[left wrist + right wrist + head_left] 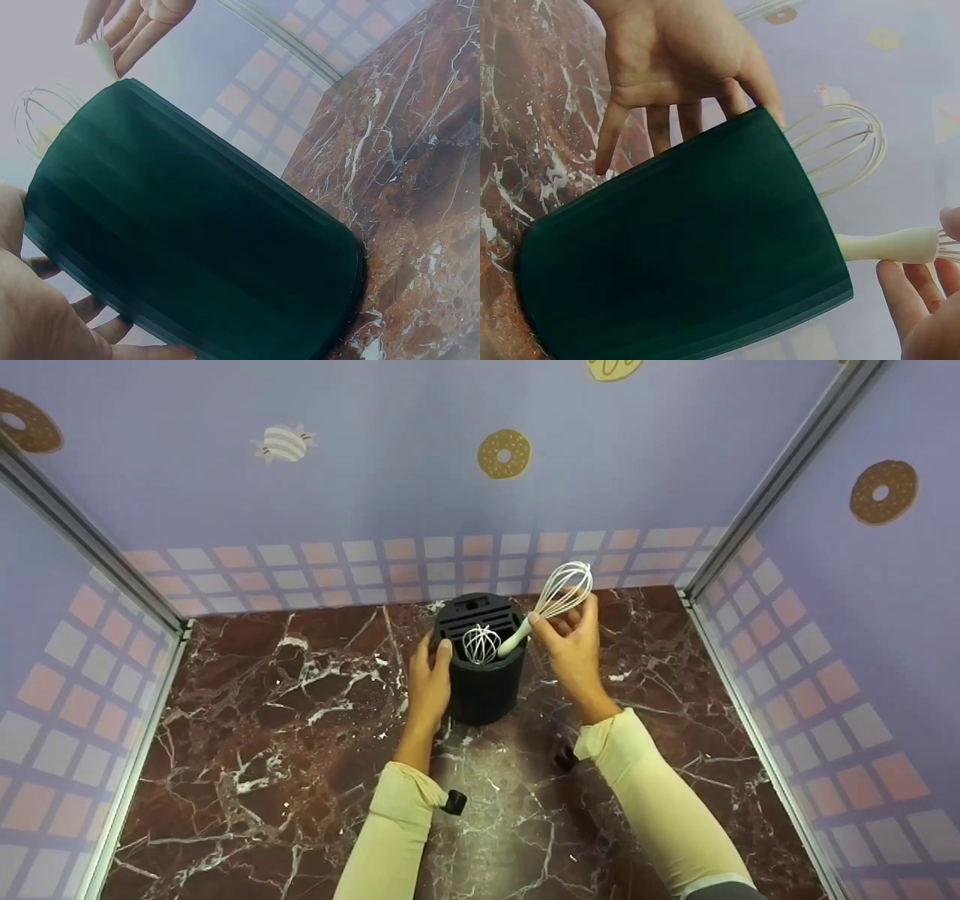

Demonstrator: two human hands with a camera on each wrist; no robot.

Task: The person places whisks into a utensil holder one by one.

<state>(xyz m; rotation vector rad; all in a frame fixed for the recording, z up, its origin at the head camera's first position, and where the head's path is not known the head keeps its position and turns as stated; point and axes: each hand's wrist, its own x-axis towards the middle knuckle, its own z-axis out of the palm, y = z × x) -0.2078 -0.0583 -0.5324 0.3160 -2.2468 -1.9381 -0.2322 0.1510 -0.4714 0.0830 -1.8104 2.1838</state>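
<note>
A black utensil holder [486, 694], round with a slotted top, stands upright on the marbled surface and looks dark green in the wrist views. My left hand [430, 688] holds its left side, thumb by the rim and fingers spread along the wall. Up at the right, my right hand [576, 649] pinches a whisk [525, 631] where its pale green handle meets the white wires. That whisk slants, wire end up, its handle tip at the front opening of the top. Beside it, a smaller wire whisk head [841, 146] sticks out of the same opening, its handle hidden inside.
The dark red marbled tabletop [300, 750] meets a purple, checked back wall [360, 495] just behind the holder. Side panels with metal frame rails [765, 735] close in the left and right. A small black camera [454, 802] sits at the left wrist.
</note>
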